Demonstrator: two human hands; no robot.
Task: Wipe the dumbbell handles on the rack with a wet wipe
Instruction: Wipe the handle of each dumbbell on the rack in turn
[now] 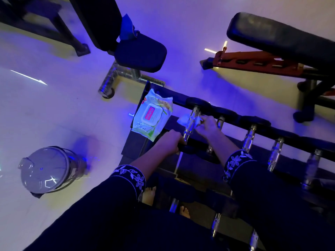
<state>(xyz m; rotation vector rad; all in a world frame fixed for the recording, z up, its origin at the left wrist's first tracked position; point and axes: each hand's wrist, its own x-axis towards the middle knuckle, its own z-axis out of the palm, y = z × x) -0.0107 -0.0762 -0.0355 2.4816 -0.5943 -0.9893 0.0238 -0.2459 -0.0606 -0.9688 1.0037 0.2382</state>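
Wiping the first dumbbell handle [190,122] at the rack's [181,98] left end, the right hand [206,125] pinches the wet wipe [183,119] around it; the left hand [170,142] grips the dumbbell's near head. Handles toward four o'clock look untouched, I judge.

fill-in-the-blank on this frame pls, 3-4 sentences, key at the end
1. The right hand presses a white ____ against the first dumbbell handle.
2. The left hand grips the near end of that same ____.
3. The wipes pack rests on the ____ end of the rack.
4. A lidded ____ stands on the floor to the person's left.

Missing words: wipe; dumbbell; left; bin
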